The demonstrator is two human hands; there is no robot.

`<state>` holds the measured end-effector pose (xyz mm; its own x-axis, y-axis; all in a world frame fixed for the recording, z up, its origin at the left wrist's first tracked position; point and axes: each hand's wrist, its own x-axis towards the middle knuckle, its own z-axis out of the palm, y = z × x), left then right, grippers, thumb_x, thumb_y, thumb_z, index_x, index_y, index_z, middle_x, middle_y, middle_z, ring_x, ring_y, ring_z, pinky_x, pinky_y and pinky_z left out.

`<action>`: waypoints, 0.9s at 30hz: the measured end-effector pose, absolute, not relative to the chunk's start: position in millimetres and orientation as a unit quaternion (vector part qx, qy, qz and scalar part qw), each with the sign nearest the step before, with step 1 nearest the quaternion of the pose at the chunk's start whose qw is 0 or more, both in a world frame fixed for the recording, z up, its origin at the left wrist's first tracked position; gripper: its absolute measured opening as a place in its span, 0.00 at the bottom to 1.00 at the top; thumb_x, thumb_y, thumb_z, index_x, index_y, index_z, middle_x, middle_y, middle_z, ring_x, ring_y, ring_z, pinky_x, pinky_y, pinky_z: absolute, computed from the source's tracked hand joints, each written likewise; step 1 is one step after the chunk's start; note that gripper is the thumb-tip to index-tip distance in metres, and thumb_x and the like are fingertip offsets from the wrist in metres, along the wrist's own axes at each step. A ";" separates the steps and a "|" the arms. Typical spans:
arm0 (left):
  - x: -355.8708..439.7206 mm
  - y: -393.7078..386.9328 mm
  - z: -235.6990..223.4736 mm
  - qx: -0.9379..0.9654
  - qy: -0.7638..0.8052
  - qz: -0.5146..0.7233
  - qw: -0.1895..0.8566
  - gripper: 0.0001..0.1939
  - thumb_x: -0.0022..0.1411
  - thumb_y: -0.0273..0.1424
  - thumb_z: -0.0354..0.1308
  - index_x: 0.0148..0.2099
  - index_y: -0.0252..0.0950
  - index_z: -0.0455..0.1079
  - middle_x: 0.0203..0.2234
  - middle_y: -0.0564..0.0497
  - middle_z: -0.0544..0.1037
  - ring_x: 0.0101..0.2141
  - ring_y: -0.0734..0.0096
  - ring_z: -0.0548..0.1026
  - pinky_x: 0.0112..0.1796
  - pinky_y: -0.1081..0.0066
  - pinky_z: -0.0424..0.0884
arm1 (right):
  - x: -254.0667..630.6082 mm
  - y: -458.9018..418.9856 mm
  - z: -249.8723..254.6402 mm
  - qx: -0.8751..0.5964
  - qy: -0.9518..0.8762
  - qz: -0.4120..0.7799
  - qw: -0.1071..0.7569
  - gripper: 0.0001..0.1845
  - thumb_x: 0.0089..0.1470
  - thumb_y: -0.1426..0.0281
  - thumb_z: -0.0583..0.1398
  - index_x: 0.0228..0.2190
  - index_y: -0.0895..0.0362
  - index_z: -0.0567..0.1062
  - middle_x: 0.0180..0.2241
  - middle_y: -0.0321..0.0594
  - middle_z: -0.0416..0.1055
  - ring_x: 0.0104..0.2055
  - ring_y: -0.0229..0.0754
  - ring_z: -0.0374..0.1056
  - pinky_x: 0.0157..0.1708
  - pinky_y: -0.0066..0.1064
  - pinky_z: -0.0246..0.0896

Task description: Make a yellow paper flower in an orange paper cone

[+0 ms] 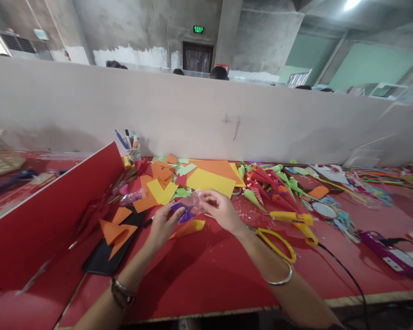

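The person's left hand [165,223] has its thumb and fingers closed on a small clear plastic bag [194,199] with bright purple material [186,215] showing at it, while the right hand [222,208] pinches the bag's other side. Both hands are above the red counter [192,284], near an orange paper cone [190,228] (its tip pointing left). Yellow-handled scissors [277,245] and a yellow glue gun [292,218] lie beside the right forearm.
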<state>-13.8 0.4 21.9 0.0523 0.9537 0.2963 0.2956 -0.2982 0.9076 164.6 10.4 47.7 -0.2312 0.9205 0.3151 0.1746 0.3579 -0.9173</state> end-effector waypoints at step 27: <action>-13.9 -26.3 50.2 0.769 0.357 0.354 0.395 0.16 0.57 0.39 0.49 0.28 0.33 0.69 0.22 0.51 0.72 0.26 0.70 0.68 0.30 0.72 0.65 | 171.7 -18.8 38.6 -0.412 -0.608 0.361 0.575 0.07 0.51 0.65 0.55 0.29 0.55 0.68 0.27 0.37 0.71 0.30 0.39 0.69 0.34 0.31 0.65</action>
<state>-13.9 -26.3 50.2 0.4932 0.8294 0.2625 0.2696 -0.4326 0.8604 171.7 -18.8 38.6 0.0009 0.9160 0.4011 0.0859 0.3996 -0.9127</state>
